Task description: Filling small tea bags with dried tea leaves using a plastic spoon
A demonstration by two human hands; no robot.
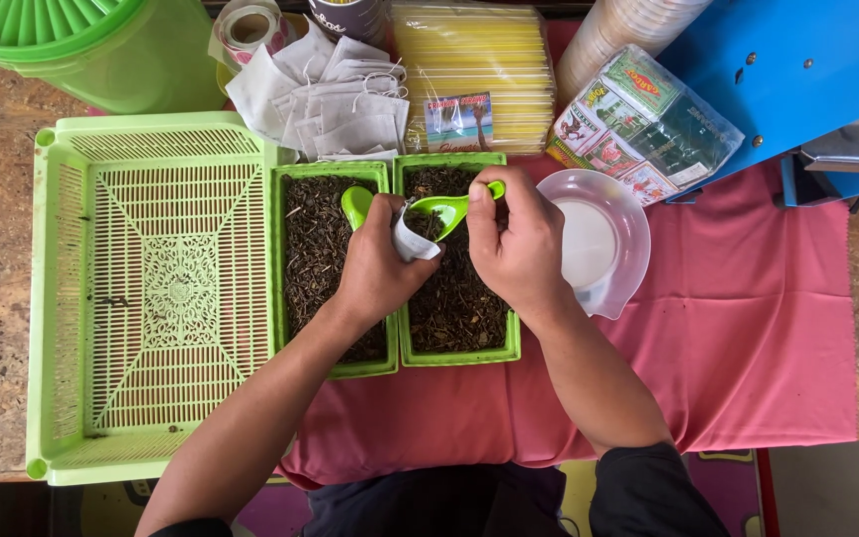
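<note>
Right hand (521,244) grip pinches green scoop (446,208), bowl pointing left, above small white bag (412,242) pinched in left hand (377,268).

Clear packet of yellow straws (474,60) with small picture label (458,121) at top centre, clear multicoloured-box bundle (643,124) just right, tape roll (249,28) upper left.

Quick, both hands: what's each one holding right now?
Left hand: closed on a small white filter bag.
Right hand: closed on a green scoop.
</note>
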